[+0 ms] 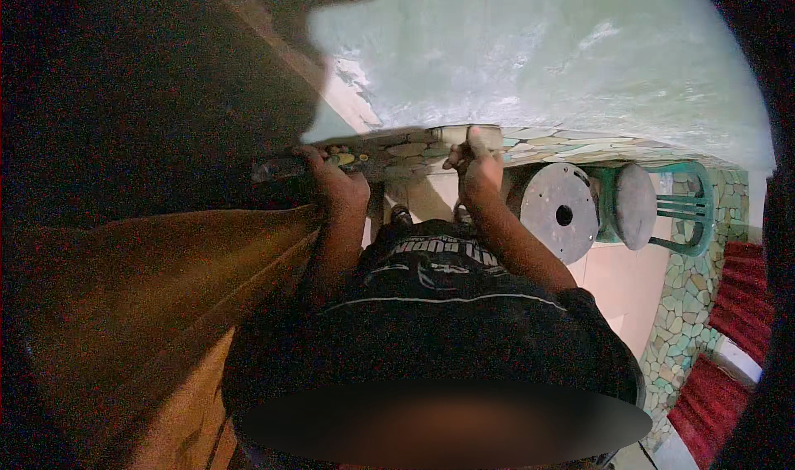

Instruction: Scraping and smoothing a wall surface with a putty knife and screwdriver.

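Dark shirt (447, 329), partly blurred over, hands (344, 187) (482, 178) extended, grip unclear

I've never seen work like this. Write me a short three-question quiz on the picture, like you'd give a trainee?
1. In the picture, which of the person's hands is nearer the round grey disc?
2. What colour is the chair? a) red b) green c) white
3. True or false: the dark shirt has a thin pale line across it.

Key: 1. The right hand. 2. b. 3. True.
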A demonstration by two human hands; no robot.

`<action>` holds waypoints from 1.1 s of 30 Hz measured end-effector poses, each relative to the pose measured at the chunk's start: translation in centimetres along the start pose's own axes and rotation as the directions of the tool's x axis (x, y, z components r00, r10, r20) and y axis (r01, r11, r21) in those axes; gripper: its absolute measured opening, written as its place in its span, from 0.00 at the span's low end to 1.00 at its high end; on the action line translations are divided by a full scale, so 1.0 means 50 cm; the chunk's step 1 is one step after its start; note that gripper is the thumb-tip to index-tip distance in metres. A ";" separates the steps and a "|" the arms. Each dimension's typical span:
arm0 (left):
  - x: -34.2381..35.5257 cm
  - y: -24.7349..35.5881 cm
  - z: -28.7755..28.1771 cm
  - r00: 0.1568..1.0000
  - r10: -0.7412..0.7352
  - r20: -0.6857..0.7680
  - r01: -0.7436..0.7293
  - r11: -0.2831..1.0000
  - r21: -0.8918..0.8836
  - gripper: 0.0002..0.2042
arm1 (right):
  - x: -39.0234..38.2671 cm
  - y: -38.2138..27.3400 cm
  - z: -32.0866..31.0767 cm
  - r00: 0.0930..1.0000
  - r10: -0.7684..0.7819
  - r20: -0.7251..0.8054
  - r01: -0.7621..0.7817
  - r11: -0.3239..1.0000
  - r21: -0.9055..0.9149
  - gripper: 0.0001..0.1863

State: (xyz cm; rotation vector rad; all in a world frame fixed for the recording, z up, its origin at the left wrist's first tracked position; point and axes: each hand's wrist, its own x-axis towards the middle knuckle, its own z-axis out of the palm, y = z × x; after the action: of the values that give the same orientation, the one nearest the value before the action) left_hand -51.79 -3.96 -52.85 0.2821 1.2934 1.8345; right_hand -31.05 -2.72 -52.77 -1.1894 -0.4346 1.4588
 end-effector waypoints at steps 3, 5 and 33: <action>0.004 0.011 0.024 0.964 -0.265 -0.037 0.244 0.928 -0.281 0.25 | -0.010 0.040 0.037 0.962 -0.243 0.124 0.266 0.934 -0.237 0.16; -0.017 0.027 0.033 0.979 -0.202 -0.036 0.193 0.964 -0.181 0.25 | -0.020 0.043 0.064 0.966 -0.222 0.132 0.249 0.938 -0.242 0.17; -0.021 0.042 0.060 0.966 -0.129 -0.226 0.104 0.987 -0.120 0.19 | 0.037 -0.030 -0.069 0.937 -0.331 -0.108 0.307 0.933 -0.188 0.15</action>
State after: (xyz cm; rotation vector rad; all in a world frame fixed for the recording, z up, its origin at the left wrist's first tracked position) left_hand -50.41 -2.95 -49.46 -0.0689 1.3332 1.8692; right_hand -27.06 -1.84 -53.77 -1.2776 -0.6349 1.0674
